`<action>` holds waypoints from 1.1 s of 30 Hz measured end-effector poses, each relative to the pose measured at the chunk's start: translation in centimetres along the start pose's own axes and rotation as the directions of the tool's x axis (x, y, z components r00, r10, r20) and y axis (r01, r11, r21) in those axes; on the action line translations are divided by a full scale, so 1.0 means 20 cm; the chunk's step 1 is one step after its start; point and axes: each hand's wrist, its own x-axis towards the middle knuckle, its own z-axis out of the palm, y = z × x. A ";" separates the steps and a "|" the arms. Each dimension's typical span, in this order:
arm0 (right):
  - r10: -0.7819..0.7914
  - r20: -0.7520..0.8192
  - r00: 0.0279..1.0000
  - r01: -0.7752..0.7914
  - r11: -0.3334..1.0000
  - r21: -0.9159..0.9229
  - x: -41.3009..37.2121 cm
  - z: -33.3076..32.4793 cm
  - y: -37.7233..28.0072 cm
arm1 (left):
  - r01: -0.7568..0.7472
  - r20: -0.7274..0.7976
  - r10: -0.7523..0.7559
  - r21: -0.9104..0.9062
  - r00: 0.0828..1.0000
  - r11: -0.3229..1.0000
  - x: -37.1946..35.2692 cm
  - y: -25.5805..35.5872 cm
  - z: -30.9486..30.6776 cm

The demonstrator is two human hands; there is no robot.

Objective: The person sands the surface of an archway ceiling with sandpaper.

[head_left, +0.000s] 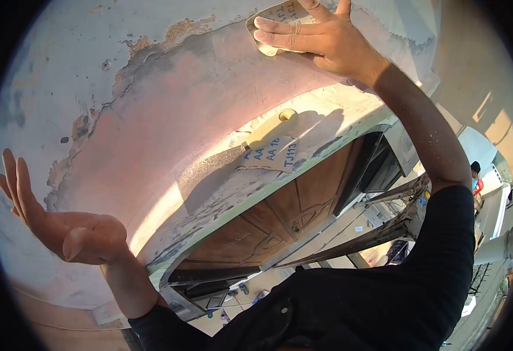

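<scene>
Fingers of my right hand (pixel 326 44) are spread over a tan sheet of sandpaper (pixel 271 44) with dark print, which lies against the pink, patchy wall (pixel 168 93). The thumb side is partly hidden. My left hand (pixel 81 228) is raised at the left with its fingers stretched out and nothing in it. Between the hands, on the pale ledge, lies a tool with a yellowish handle (pixel 271 130). Beside and partly under it is another piece of sandpaper (pixel 280 155) with blue lettering.
Below the ledge is a brown carved wooden door (pixel 268 219) with a dark frame. A rough beam (pixel 356 240) crosses near my right arm. At the far right, a person (pixel 475 169) is beside something red. Small items lie on the floor below.
</scene>
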 end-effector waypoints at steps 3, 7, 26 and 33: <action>-0.057 -0.094 0.994 0.072 0.985 0.159 0.17 0.03 -0.20 | -0.011 -0.064 0.009 -0.027 0.998 1.000 0.00 0.04 0.02; -0.258 -0.060 0.964 0.260 0.965 0.031 0.09 0.04 -0.11 | -0.015 0.147 -0.007 0.147 0.989 0.989 -0.04 0.09 0.02; -0.228 -0.365 0.903 0.277 0.957 0.087 0.48 0.04 -0.60 | -0.065 -0.046 0.076 0.210 0.996 0.976 -0.05 -0.08 0.11; -0.345 -0.150 0.927 0.336 0.938 -0.085 0.28 0.05 -0.31 | 0.020 -0.073 -0.009 0.154 0.997 0.988 -0.11 -0.24 0.09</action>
